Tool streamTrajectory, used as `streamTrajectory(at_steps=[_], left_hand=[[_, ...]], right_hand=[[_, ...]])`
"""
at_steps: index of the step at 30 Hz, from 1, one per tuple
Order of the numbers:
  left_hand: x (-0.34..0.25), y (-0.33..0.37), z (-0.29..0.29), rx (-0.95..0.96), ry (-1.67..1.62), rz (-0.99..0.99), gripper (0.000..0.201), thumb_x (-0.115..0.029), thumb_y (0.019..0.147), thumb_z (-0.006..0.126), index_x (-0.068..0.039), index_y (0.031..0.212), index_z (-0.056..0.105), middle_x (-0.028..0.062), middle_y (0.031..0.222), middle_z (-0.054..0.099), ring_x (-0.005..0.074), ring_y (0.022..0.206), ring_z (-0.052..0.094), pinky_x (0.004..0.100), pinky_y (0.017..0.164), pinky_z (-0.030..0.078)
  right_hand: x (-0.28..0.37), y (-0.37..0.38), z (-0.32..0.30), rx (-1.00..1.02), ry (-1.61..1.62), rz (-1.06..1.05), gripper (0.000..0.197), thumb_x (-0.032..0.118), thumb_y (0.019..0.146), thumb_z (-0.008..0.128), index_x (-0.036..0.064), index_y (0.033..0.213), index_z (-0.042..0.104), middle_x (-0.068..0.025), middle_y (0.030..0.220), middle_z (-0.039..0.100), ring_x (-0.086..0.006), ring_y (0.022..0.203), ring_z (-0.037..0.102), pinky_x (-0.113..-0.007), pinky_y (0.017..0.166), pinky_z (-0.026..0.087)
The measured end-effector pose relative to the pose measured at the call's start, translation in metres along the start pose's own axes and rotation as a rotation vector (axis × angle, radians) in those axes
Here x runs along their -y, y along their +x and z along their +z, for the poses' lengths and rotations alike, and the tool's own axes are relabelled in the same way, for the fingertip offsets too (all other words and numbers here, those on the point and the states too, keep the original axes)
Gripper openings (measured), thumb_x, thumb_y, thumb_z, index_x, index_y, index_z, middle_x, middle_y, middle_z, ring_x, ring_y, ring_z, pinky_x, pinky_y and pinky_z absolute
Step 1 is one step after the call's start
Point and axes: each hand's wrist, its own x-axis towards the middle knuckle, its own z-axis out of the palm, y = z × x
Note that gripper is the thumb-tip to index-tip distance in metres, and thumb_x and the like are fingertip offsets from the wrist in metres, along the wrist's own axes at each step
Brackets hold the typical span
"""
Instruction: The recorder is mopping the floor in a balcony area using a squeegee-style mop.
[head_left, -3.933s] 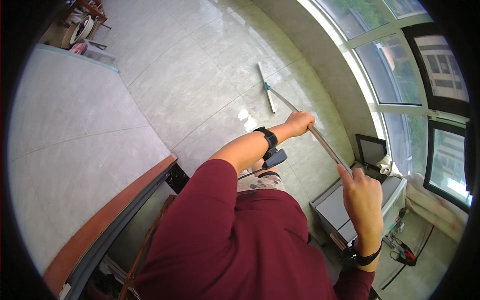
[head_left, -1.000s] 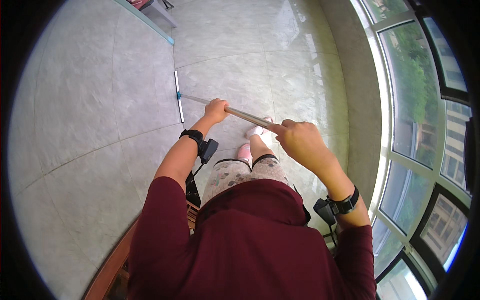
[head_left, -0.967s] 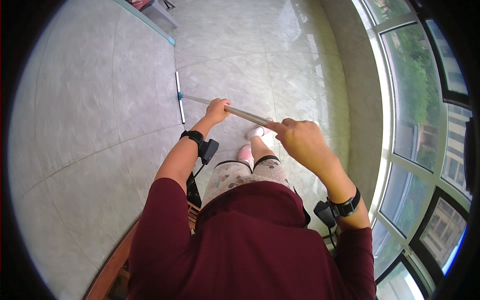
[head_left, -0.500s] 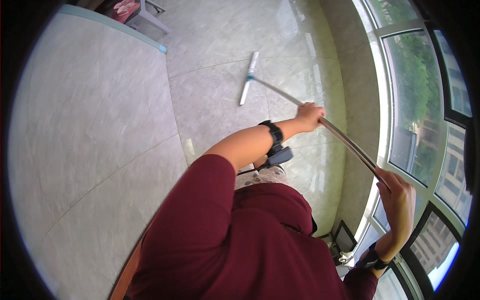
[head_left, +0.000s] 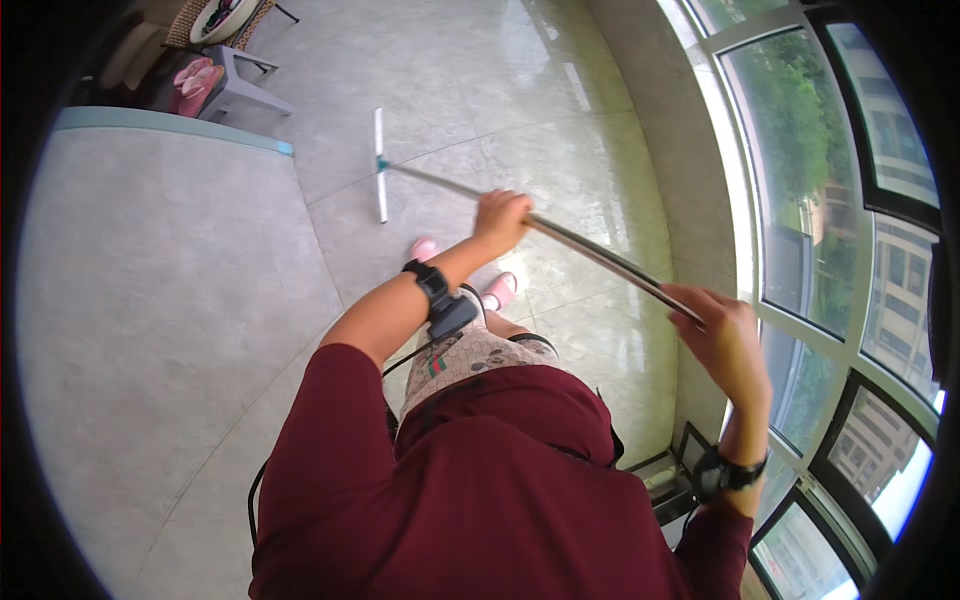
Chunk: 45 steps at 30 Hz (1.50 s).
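Note:
A floor squeegee with a long metal pole (head_left: pixel 600 257) slants from my right hand down to the left. Its narrow white head (head_left: pixel 381 195), joined to the pole by a teal piece, rests on the grey tiled floor (head_left: pixel 430 185). My left hand (head_left: pixel 503 222) is wrapped around the pole partway along it. Near the pole's upper end, my right hand (head_left: pixel 722 335) is closed on it by the windows, with some fingers hidden. Beneath my left forearm are my pink slippers (head_left: pixel 500 290).
A light panel edged with a blue-green strip (head_left: pixel 180 124) spans the left side. Beyond it stand a grey stool (head_left: pixel 240 88) with pink items and a wicker piece (head_left: pixel 240 32) bearing a white basin. Along the right run a low wall (head_left: pixel 690 160) and framed windows (head_left: pixel 800 170).
Both hands and the squeegee have moved left, and its head has swept left across the floor. The view has shifted too, bringing my slippers and more of the stool into sight.

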Motion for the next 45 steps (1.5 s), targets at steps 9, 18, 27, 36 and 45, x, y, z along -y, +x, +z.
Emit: streamTrajectory(at_steps=[9, 18, 27, 36, 45], left_hand=[[0.179, -0.041, -0.116, 0.193, 0.15, -0.471, 0.007, -0.016, 0.077, 0.065, -0.012, 0.082, 0.067, 0.0109, 0.083, 0.065, 0.032, 0.088, 0.061, 0.0424, 0.075, 0.049], [0.092, 0.069, -0.068, 0.229, 0.037, -0.34, 0.01, -0.018, 0.072, 0.071, -0.019, 0.081, 0.067, 0.0055, 0.084, 0.066, 0.0303, 0.088, 0.062, 0.0442, 0.073, 0.048], [-0.005, 0.181, -0.034, 0.334, -0.402, 0.038, 0.015, -0.026, 0.075, 0.07, -0.017, 0.084, 0.062, 0.0024, 0.089, 0.063, 0.0272, 0.095, 0.058, 0.0449, 0.078, 0.045], [0.1, 0.138, -0.119, 0.147, -0.084, -0.007, 0.014, -0.015, 0.07, 0.071, -0.012, 0.069, 0.057, 0.0078, 0.073, 0.062, 0.0295, 0.078, 0.06, 0.0462, 0.069, 0.043], [0.27, 0.094, -0.199, 0.276, 0.156, -0.411, 0.011, -0.009, 0.073, 0.068, -0.012, 0.083, 0.064, 0.0092, 0.084, 0.063, 0.0311, 0.09, 0.059, 0.0427, 0.075, 0.048]], right_hand=[[0.084, 0.18, 0.09, 0.138, -0.152, -0.341, 0.027, 0.011, 0.077, 0.068, 0.0123, 0.104, 0.068, -0.0066, 0.094, 0.069, -0.0285, 0.075, 0.065, -0.037, 0.065, 0.052], [0.085, 0.165, -0.031, 0.036, -0.075, 0.091, 0.03, 0.009, 0.073, 0.072, 0.0133, 0.103, 0.07, -0.0098, 0.092, 0.07, -0.0284, 0.077, 0.067, -0.035, 0.068, 0.052], [0.15, 0.142, -0.086, -0.146, -0.449, 0.077, 0.043, 0.002, 0.071, 0.073, 0.0142, 0.112, 0.067, -0.0117, 0.08, 0.067, -0.0261, 0.064, 0.064, -0.036, 0.058, 0.05], [0.11, 0.191, -0.057, -0.094, -0.041, 0.195, 0.033, 0.009, 0.072, 0.075, 0.0124, 0.104, 0.069, -0.011, 0.09, 0.069, -0.0286, 0.073, 0.067, -0.034, 0.065, 0.052], [0.137, 0.315, 0.055, 0.125, -0.031, -0.312, 0.028, 0.013, 0.079, 0.066, 0.0127, 0.107, 0.066, -0.0055, 0.096, 0.068, -0.0281, 0.076, 0.065, -0.038, 0.067, 0.052]])
